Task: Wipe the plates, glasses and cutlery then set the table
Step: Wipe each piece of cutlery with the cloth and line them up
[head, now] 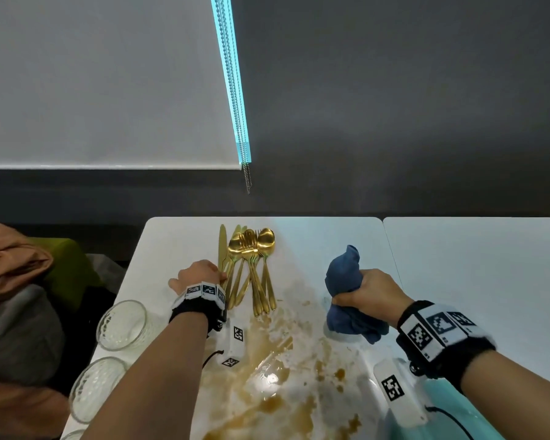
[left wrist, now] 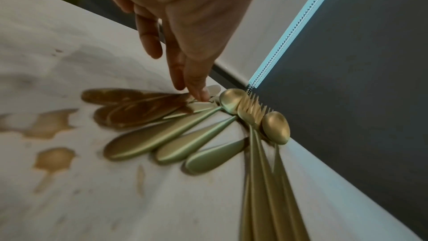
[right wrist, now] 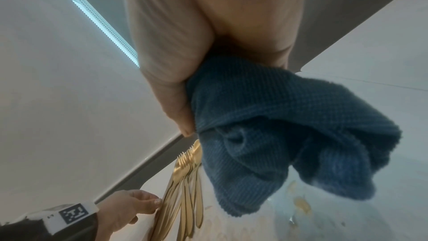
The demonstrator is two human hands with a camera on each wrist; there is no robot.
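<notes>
Markings: black-and-white square code tags on both wristbands (head: 432, 331) and on the white blocks below each wrist; no readable words or brand names anywhere.

Cutlery (head: 251, 265): one bundle of matt gold pieces, upper centre of the head view. Spoons, forks and at least one knife (head: 222, 246), heads pointing toward the far table edge, handles fanned toward the viewer. Teardrop handles, some overlapping. The nearest handle ends lie at the edge of a brown spill (head: 267, 369).

Left hand (head: 200, 274): at the left side of the bundle, fingertips (left wrist: 201, 94) and thumb touching the handles; fingers extended downward rather than wrapped round anything.

Right hand (head: 372, 296): fist closed round a bunched dark blue waffle-weave cloth (head: 346, 290), right of centre. Cloth sticks out above and below the fist; its lower end meets the table.

Glasses (head: 121, 323): two clear textured tumblers at the lower left table edge, a third rim just showing at the bottom border.

Table (head: 331, 236): white, glossy, rounded corners; a second white table (head: 473, 265) butts against it on the right. Brown liquid smeared and pooled across the near centre.

Room: dark grey wall; pale roller blind (head: 92, 84) upper left with bead chain (head: 235, 90) and a cyan strip of light beside it. Brown and grey fabric heaped over a green seat (head: 67, 265) at the left edge.
</notes>
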